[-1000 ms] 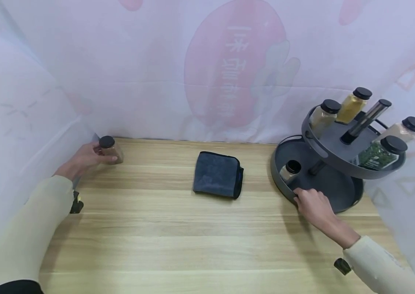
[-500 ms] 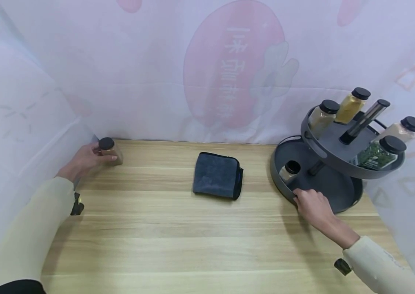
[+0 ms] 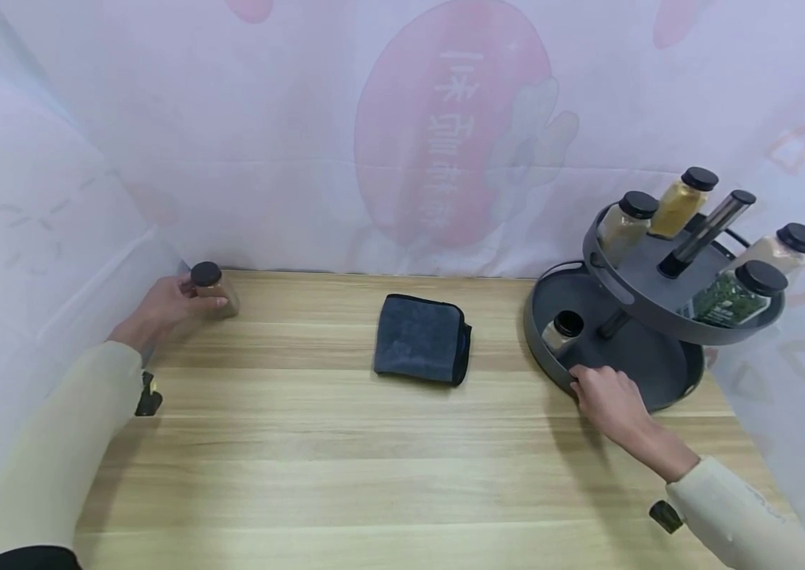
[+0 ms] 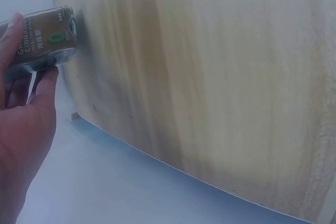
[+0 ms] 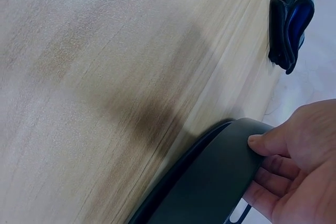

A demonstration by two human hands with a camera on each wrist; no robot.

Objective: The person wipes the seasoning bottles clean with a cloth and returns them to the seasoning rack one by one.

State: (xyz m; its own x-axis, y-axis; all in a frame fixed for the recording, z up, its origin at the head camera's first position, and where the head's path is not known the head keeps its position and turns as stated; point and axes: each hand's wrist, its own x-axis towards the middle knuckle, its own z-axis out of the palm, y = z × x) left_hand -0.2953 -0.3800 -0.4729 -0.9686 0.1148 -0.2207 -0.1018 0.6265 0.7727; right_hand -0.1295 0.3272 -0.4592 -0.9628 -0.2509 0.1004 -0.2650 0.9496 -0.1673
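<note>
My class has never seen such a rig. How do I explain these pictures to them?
There is no machine, only a person's bare hands. The wide picture comes from a camera worn on the head; the two closer ones come from cameras on the wrists. On the pale table are a folded dark cloth and a two-tier grey rack, with four jars above and one jar below. The left hand grips another black-capped jar; the right hand grips the rack's lower tier.
</note>
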